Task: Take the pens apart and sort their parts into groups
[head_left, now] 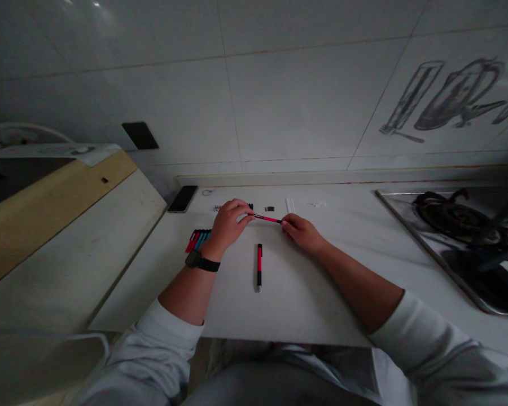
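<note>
My left hand (231,221) and my right hand (300,230) together hold a thin red pen (266,218) level above the white counter (322,293), one hand pinching each end. The left wrist carries a black watch (198,261). A second red and black pen (259,266) lies on the counter just in front of my hands, pointing toward me. Several red and blue pen barrels (198,239) lie side by side under my left hand's outer edge.
A dark phone (182,198) lies at the counter's back left. Small black parts (270,208), white sticks (290,205) and a white bit (319,204) sit near the tiled wall. A gas hob (461,237) is at the right. A lower wooden surface (46,214) is on the left.
</note>
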Tool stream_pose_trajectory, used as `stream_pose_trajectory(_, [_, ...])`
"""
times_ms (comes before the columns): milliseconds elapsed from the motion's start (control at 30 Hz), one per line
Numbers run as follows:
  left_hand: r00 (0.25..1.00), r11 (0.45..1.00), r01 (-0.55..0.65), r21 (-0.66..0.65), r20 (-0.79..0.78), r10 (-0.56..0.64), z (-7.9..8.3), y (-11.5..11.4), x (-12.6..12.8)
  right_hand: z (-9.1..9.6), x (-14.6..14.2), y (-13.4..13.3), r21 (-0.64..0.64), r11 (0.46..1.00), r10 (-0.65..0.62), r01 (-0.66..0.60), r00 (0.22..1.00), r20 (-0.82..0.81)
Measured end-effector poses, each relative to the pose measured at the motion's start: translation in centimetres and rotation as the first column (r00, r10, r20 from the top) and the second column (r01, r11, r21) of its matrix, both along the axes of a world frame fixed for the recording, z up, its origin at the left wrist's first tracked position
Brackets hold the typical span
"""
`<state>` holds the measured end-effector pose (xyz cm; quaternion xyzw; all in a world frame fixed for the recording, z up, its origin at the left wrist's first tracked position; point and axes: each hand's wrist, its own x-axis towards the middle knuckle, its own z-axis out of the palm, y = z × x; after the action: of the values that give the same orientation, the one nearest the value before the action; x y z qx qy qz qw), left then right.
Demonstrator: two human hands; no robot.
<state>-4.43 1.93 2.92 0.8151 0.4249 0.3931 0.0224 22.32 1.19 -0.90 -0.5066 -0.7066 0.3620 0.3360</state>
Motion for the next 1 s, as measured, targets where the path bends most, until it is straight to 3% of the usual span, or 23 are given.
stream_pose_trajectory(200, [1.000, 1.000, -0.008, -0.021, -0.018, 0.008, -0.12, -0.02, 0.07, -0.46, 0.03, 0.17, -0.010, 1.000, 0.005, -0.004, 1.000, 0.014])
stream_pose_trajectory(333, [1.000, 1.000, 0.007, -0.012, -0.005, -0.008, -0.26, 0.03, 0.19, -0.43, -0.05, 0.08, 0.072, 0.996, -0.054, 0.049, 0.997, 0.058])
stream_pose_trajectory(500, [1.000, 1.000, 0.019, -0.020, -0.009, -0.019, -0.35, -0.03, 0.36, -0.49, -0.04, 0.11, 0.049, 0.999, 0.012, -0.016, 0.997, 0.077])
stream_pose_trajectory(633, [1.000, 0.999, 0.028, -0.022, -0.010, -0.028, -0.45, -0.04, 0.40, -0.81, 0.01, 0.23, 0.091, 0.995, -0.034, 0.029, 0.998, 0.060])
stream_pose_trajectory(1000, [0.999, 0.996, 0.042, -0.077, 0.007, -0.041, -0.13, -0.33, 0.75, -0.36, -0.04, 0.04, 0.117, 0.993, -0.018, 0.006, 0.994, 0.106])
